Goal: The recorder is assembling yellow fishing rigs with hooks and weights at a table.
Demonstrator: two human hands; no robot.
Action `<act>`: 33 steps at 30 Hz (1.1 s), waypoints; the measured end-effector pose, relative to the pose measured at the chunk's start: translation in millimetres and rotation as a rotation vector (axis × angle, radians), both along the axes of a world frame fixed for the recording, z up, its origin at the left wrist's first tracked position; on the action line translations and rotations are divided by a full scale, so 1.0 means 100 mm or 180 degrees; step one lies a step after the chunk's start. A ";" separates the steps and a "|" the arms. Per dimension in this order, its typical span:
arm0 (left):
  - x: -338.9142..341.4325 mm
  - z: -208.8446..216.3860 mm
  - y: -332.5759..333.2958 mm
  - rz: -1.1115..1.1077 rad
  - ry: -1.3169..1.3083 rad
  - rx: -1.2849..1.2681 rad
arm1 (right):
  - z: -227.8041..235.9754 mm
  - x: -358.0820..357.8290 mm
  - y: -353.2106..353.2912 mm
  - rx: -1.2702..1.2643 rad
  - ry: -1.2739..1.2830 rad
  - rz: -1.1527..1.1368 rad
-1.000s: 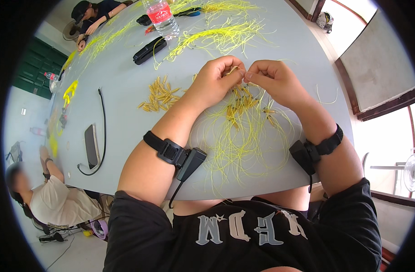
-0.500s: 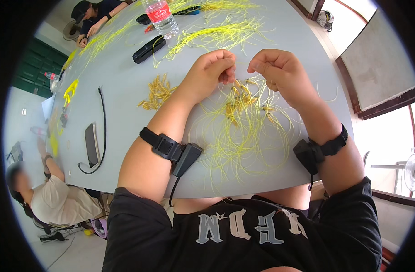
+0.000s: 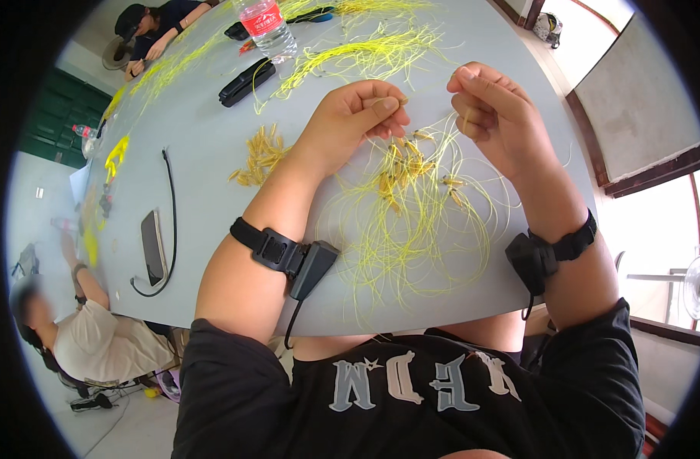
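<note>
My left hand is closed in a pinch above the grey table, with what seems to be a small yellowish piece at the fingertips, too small to make out. My right hand is also pinched, a short way to the right; whatever it grips is hidden, though a thin line passes close by it. Below and between both hands lies a cluster of small golden pieces with dark ends, among loose loops of thin yellow-green line. Beside my left forearm sits a pile of loose golden pieces.
A black case, a clear water bottle and a bundle of yellow-green line lie farther back. A phone and a black cable are at the left. Two other people sit around the table.
My hands have moved apart: the right has risen and shifted right, its fingers turned up more. My left hand has shifted only slightly, its thumb now reaching toward the fingertip.
</note>
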State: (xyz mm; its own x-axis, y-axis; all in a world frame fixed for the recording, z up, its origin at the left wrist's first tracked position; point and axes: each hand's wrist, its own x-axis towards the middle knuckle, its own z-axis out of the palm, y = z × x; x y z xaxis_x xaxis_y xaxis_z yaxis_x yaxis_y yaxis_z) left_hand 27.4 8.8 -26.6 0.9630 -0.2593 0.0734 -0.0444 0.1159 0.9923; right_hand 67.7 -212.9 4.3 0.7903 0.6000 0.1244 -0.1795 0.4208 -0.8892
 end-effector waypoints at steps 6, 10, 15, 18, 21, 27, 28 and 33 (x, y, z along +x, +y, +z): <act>0.00 -0.05 -0.04 -0.0155 -0.0042 0.0356 | 0.05 -0.10 0.09 0.0073 0.0128 -0.0119; 0.03 -0.07 -0.02 0.0414 -0.0610 0.0960 | -0.03 -0.02 0.04 0.0082 0.0121 0.0195; 0.03 -0.05 -0.01 0.0691 -0.0796 0.1166 | -0.17 0.07 0.06 -0.0450 0.0290 -0.0068; 0.02 -0.05 -0.02 0.0557 -0.0662 0.0838 | -0.15 -0.04 0.16 -0.1281 -0.0253 -0.0505; 0.00 -0.04 -0.04 0.0512 -0.0513 0.0790 | -0.10 -0.10 0.18 -0.1710 -0.0360 -0.0511; 0.00 -0.03 -0.05 0.0617 -0.0550 0.0921 | -0.14 -0.07 0.15 -0.1774 -0.0421 -0.0286; -0.01 -0.04 -0.05 0.0619 -0.0544 0.0794 | -0.13 -0.08 0.16 -0.1770 -0.0419 -0.0280; -0.04 -0.03 -0.13 0.0568 -0.0441 0.0551 | -0.09 -0.13 0.17 -0.1549 -0.0167 -0.0083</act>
State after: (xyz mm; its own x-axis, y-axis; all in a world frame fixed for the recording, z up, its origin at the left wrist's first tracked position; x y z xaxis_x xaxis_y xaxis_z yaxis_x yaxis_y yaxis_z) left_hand 23.9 -4.4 -29.4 0.9784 -0.1068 0.1767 -0.1853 -0.0767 0.9797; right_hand 55.2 -196.3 -5.1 0.8060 0.5785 -0.1255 -0.1241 -0.0421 -0.9914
